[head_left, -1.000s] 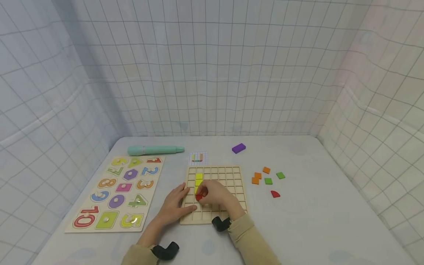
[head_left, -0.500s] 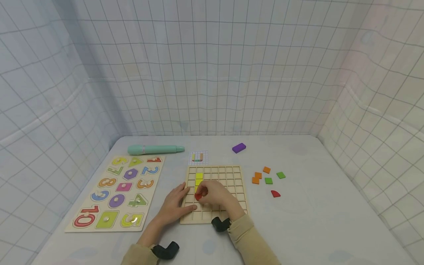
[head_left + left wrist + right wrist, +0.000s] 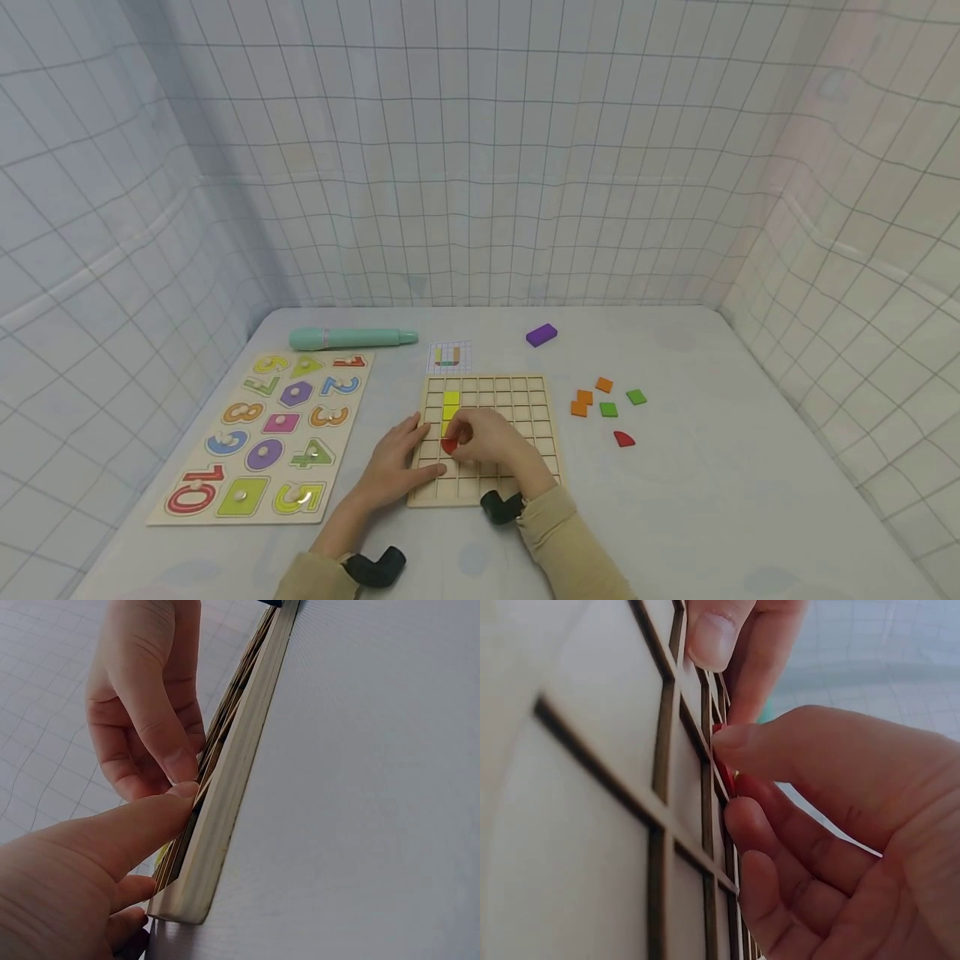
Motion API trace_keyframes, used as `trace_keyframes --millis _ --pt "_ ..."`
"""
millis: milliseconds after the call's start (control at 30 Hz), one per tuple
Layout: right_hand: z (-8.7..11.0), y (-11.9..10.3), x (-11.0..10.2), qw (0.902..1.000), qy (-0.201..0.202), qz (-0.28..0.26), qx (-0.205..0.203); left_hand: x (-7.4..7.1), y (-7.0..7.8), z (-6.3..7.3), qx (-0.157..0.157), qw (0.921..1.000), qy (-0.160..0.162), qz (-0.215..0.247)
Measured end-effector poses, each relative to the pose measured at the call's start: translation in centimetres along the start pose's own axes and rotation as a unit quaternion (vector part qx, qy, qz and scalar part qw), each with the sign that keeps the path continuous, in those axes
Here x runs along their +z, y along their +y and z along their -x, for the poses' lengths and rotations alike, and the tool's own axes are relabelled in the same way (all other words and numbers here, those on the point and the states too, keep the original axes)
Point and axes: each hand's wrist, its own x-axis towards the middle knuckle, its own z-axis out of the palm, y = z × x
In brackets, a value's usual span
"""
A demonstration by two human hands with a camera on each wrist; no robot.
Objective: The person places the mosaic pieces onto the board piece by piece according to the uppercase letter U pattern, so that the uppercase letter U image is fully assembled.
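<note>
A wooden grid board [image 3: 517,396] lies on the table before me. My left hand [image 3: 393,467] rests along its left edge, fingers stretched out and thumb over the near-left cells. With thumb and fingertips my right hand [image 3: 487,437] pinches a red quarter-circle tile [image 3: 449,447] at a cell in the board's second column. Just beyond the tile, yellow square tiles [image 3: 451,398] sit in a row in that column, partly hidden by the right hand. In the right wrist view, the right thumb presses on the red tile [image 3: 724,769], low among the grid strips.
Right of the board lie orange squares [image 3: 579,409], green tiles [image 3: 608,410] and another red quarter-circle tile [image 3: 624,439]. A pattern card [image 3: 461,365] and a purple block [image 3: 541,335] lie behind it. On the left are a number puzzle [image 3: 240,462] and a mint-green tube [image 3: 352,338].
The red tile has shifted and turned slightly in the right fingertips over the same cell. The left hand has stayed still on the board's edge.
</note>
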Motion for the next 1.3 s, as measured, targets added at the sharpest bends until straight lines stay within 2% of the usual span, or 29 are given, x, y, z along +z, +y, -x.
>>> trace_keyframes --millis 233,500,700,867,1133,1300 --pt "0.2 0.9 -0.9 0.9996 -0.004 -0.026 -0.004 0.1 0.0 0.0 -0.014 0.9999 -0.007 0.003" --pt "1.1 3.0 -3.4 0.9997 0.016 -0.021 -0.002 0.0 0.1 0.0 -0.016 0.9998 -0.01 0.009" --pt "2.1 5.1 -6.0 0.9987 0.046 -0.02 -0.011 0.0 0.0 0.0 -0.004 1.0 -0.006 0.0" --pt "3.1 6.9 -7.8 0.9965 0.072 -0.043 0.002 0.0 -0.1 0.0 0.007 1.0 0.003 -0.001" --pt "5.0 10.1 -9.9 0.9869 0.137 -0.072 0.046 0.1 -0.1 0.0 0.0 1.0 -0.002 0.006" --pt "5.8 11.4 -10.9 0.9819 0.151 -0.106 0.042 0.1 -0.1 0.1 -0.008 0.9999 -0.008 0.011"
